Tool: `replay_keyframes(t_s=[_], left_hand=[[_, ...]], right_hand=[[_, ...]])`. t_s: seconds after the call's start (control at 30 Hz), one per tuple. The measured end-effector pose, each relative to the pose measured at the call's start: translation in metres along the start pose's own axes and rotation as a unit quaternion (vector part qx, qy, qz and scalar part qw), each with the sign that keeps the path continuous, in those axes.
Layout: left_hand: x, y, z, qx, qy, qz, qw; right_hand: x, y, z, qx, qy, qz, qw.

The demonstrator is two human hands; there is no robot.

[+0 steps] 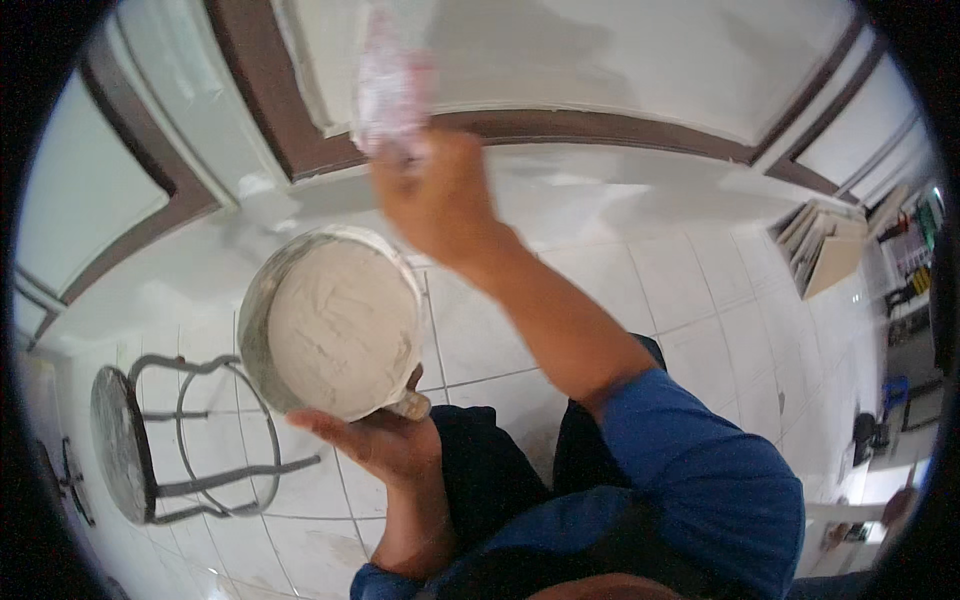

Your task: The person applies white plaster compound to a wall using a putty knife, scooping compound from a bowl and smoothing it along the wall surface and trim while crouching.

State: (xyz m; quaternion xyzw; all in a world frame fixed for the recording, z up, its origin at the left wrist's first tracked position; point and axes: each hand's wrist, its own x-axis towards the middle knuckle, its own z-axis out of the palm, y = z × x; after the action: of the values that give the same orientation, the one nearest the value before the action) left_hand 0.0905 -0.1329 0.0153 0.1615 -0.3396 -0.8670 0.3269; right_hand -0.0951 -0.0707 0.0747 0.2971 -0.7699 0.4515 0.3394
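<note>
left hand (pixel 385 440) fingers cupping putty-filled pan (pixel 335 320) | right hand (pixel 440 200) fingers gripping blurred scraper (pixel 388 85) at wall (pixel 620 60)

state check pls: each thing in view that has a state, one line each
left hand: palm up, holding the pan from beneath
pan: tilted toward the camera, filled with pale putty
right hand: raised at the wall, gripping the putty knife, motion-blurred
putty knife: blade up against the wall, smeared
wall: white-coated
stool: lying on the tiled floor
</note>
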Motion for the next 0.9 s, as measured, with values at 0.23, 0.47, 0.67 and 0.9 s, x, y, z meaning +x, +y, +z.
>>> replay_keyframes(t_s=[0.23,0.47,0.67,0.9], left_hand=[[0.000,-0.027,0.011,-0.034,-0.014,-0.034,0.999],[-0.004,-0.040,0.025,0.008,-0.102,-0.102,0.989],[-0.007,-0.046,0.031,0.008,-0.132,-0.135,0.982],[-0.004,-0.049,0.033,0.025,-0.135,-0.157,0.978]], right_hand=[[-0.044,0.042,-0.107,0.263,0.008,0.221,0.939],[-0.070,0.062,-0.161,0.342,0.038,0.283,0.895],[-0.092,0.071,-0.179,0.301,0.006,0.280,0.912],[-0.110,0.063,-0.177,0.200,-0.135,0.206,0.948]])
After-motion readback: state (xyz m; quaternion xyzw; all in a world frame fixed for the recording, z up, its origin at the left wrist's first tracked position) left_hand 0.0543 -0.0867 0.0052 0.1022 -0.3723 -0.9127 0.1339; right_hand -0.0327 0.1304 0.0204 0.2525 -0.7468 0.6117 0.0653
